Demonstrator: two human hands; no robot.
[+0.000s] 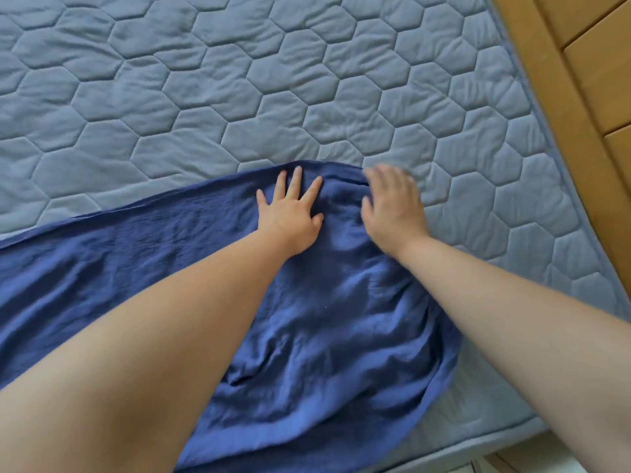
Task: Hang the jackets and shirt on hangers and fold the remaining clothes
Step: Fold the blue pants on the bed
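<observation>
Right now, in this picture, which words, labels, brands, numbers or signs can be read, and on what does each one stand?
None can be read. The blue garment shows no tag or print, the quilted mattress pad shows only hexagon stitching, and the wood at the right is plain. The left hand and the blurred right hand carry no writing.

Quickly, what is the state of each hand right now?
Left hand: open, fingers spread, pressing flat on the wrinkled dark blue cloth garment.
Right hand: blurred at the garment's edge; cannot be told.
</observation>
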